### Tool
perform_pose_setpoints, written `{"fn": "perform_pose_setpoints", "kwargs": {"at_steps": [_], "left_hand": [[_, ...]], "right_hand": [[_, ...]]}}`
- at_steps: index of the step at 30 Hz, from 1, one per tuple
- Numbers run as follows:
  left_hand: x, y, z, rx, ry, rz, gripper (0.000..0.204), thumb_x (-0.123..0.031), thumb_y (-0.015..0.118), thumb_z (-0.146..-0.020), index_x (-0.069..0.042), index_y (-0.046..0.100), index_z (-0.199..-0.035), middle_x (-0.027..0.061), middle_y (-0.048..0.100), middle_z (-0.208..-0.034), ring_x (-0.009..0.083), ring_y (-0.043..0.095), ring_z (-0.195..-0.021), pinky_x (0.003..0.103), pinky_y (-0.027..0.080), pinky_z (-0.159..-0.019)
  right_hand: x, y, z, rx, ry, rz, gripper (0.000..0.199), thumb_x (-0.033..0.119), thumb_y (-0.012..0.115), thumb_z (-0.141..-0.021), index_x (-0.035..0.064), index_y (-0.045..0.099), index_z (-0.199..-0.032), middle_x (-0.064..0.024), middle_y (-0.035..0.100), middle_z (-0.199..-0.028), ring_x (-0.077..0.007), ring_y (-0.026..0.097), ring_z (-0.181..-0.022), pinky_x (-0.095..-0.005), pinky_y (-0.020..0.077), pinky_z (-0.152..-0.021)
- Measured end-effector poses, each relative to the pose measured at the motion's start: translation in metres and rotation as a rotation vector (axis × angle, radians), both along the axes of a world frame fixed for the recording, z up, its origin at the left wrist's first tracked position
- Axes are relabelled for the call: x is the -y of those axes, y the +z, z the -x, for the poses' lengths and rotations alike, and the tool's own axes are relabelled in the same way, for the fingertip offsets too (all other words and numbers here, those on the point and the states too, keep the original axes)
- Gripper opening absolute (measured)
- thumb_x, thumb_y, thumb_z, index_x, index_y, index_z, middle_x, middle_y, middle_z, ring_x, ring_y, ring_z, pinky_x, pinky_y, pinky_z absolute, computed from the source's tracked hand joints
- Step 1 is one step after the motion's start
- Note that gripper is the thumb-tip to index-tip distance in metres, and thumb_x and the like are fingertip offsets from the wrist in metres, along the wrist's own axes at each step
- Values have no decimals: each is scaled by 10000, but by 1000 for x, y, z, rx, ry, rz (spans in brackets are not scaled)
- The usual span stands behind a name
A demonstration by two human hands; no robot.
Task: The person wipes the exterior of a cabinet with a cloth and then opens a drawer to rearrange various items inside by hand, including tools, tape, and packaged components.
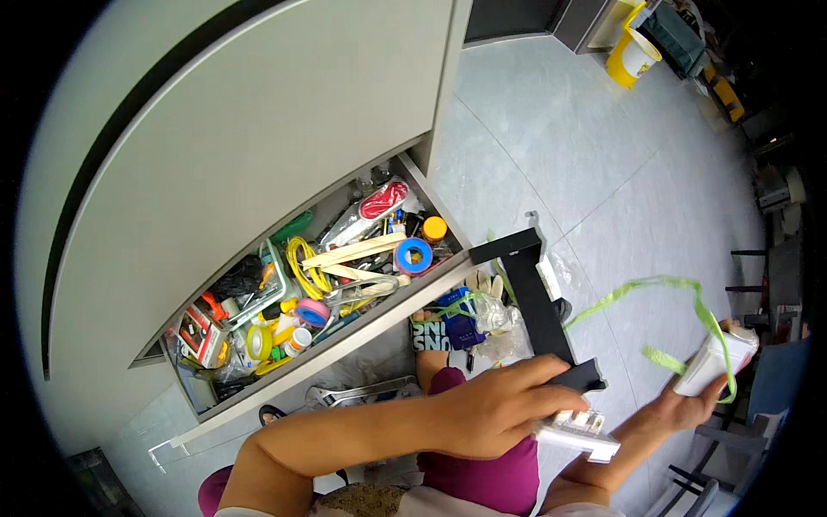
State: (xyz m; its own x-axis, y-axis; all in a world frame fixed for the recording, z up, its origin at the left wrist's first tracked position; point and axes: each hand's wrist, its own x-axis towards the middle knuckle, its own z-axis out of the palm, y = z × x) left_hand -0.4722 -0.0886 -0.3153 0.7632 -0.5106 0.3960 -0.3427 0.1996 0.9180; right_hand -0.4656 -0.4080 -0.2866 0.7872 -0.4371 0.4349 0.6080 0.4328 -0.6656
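Note:
My left hand (487, 409) reaches across in front of me, its fingers closed round the lower end of a black U-shaped bracket (538, 302). Under the same fingers is a white plastic fitting (581, 435), which looks like an electrical part. Off to the right, my right hand (685, 409) grips a small white box-like piece (715, 362). A light green ribbon (663, 283) loops round that piece and trails left toward the bracket. The palm side of my left hand is hidden.
On the left an open drawer (336, 340) holds tapes, a yellow cord (306, 265), wooden sticks and a red-and-white packet (383, 200). Plastic bags (500, 323) and a metal wrench-like tool (362, 392) lie on the floor below. A yellow-and-white bucket (633, 59) stands far right.

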Motion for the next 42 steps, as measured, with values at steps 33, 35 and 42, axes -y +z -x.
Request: {"fn": "perform_pose_setpoints", "kwargs": {"at_steps": [33, 35, 42], "left_hand": [[-253, -142, -16, -566, 944, -1214, 844, -544, 656, -761, 53, 398, -1299, 295, 594, -1074, 387, 600, -999, 402, 474, -873], [-247, -161, -29, -681, 882, -1310, 920, -520, 703, -717, 49, 332, -1337, 285, 587, -1098, 400, 588, -1013, 404, 462, -892], [-248, -184, -15, -490, 750, -1287, 921, 4, 688, -633, 13, 204, -1416, 221, 520, -1188, 355, 482, -1090, 386, 383, -978]], "right_hand": [[-285, -67, -136, 32, 686, 1526, 357, 92, 657, -790, 8, 575, -1126, -182, 553, -1184, -290, 562, -1072, -384, 447, -929], [-330, -96, -155, 89, 948, 1846, 544, 211, 721, -752, 23, 521, -1221, -202, 500, -1262, -317, 513, -1151, -410, 435, -953], [-432, -197, -203, 215, 1058, 2690, 805, 264, 608, -771, -32, 231, -1417, -227, 359, -1404, -349, 294, -1335, -353, 239, -1111]]}}
